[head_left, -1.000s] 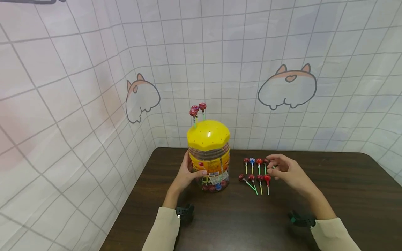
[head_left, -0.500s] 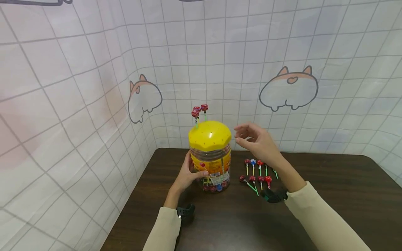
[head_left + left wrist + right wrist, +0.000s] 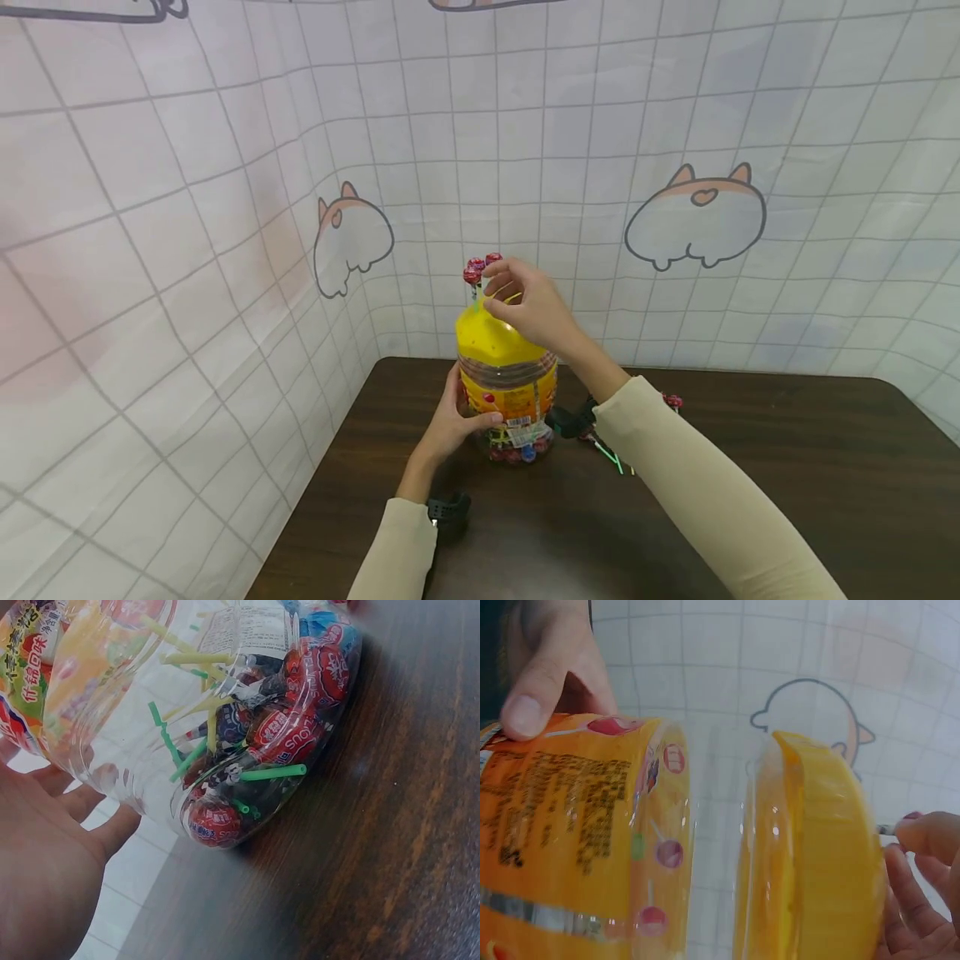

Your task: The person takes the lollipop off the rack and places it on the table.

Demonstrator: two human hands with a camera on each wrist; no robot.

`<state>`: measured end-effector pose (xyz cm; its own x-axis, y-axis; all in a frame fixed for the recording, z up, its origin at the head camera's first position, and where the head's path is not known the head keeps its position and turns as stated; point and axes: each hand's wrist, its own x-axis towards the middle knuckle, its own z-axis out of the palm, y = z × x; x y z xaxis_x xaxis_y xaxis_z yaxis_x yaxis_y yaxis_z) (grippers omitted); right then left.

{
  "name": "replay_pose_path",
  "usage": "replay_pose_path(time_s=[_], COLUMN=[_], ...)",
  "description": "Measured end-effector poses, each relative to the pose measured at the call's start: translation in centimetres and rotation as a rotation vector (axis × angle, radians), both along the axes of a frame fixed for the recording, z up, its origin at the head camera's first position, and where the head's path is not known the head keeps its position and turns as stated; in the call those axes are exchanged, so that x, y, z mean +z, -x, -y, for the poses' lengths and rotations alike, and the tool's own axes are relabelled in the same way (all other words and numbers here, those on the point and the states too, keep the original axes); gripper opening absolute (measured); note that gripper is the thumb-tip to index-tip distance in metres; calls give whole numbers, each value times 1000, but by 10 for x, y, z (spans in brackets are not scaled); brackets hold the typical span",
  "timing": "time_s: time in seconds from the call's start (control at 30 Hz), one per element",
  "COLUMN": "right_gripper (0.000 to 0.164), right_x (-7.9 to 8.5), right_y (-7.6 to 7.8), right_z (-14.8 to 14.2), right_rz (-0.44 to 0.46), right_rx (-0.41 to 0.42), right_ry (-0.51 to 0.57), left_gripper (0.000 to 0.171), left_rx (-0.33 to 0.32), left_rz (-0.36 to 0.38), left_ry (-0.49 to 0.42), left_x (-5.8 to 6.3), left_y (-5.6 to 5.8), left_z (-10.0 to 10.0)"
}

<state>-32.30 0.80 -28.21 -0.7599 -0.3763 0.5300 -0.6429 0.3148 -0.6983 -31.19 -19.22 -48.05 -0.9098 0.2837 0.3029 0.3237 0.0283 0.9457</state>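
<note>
A clear plastic candy jar with a yellow lid stands upright on the table. My left hand grips its left side, thumb across the front label. Wrapped lollipops show through the jar's base in the left wrist view. Several lollipops stick up from holes in the lid's far left part. Beside them, over the lid, is my right hand, its fingers bent and apart from the thumb. In the right wrist view its fingers are close to a lollipop's wrapper, partly hidden; no firm grip shows.
On the dark table, right of the jar, lie loose lollipops, mostly hidden under my right forearm. Behind the table hangs a white grid-patterned cloth. Each wrist wears a black strap.
My right hand has left the lollipops on the table and moved left and up to the lid. My left hand keeps its grip on the jar.
</note>
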Motion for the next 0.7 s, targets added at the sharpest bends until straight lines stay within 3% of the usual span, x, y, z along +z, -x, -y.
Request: replay_pose_path(time_s=[0.4,0.7], right_gripper=[39,39], right_x=[-1,-3], right_y=[11,10], right_z=[21,25], right_rz=[-54,-70], right_rx=[-88,-95], right_ry=[-58,-14], left_gripper=[97,98], left_rx=[-17,-17], left_rz=[4,4], left_ry=[-16,-24], left_x=[1,0], left_y=[1,0], left_z=[-1,0])
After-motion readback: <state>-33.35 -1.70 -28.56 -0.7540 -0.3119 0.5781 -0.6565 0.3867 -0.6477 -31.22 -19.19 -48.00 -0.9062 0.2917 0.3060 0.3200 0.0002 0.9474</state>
